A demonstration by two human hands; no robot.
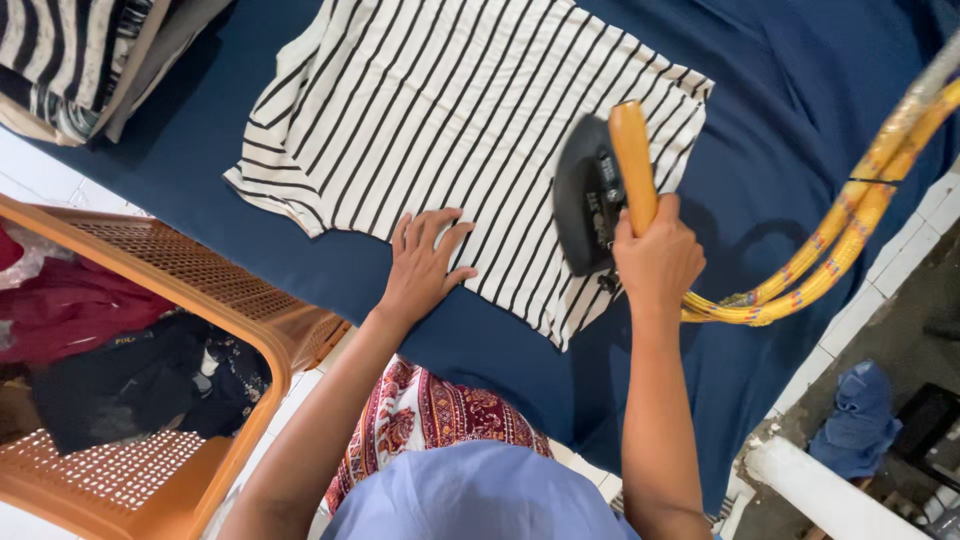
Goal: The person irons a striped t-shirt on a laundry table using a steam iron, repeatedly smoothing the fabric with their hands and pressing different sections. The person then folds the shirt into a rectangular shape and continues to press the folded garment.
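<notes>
Head view showed me my right hand (657,262) wrapped tight around the black iron's orange wooden handle (633,162), the iron (586,196) resting on the black-and-white striped cotton shirt (450,120). My left hand (422,264) lay flat, fingers spread, on the shirt's near edge over the navy blue padded cloth (800,90).

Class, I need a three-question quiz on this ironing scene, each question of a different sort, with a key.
1. True or false: the right hand grips the iron by its wooden handle.
2. What does the left hand press flat on?
A. orange basket
B. striped shirt
C. yellow cord
3. Fill in: the shirt lies on a ____ blue cloth.

Key: 1 true; 2 B; 3 dark.
</notes>
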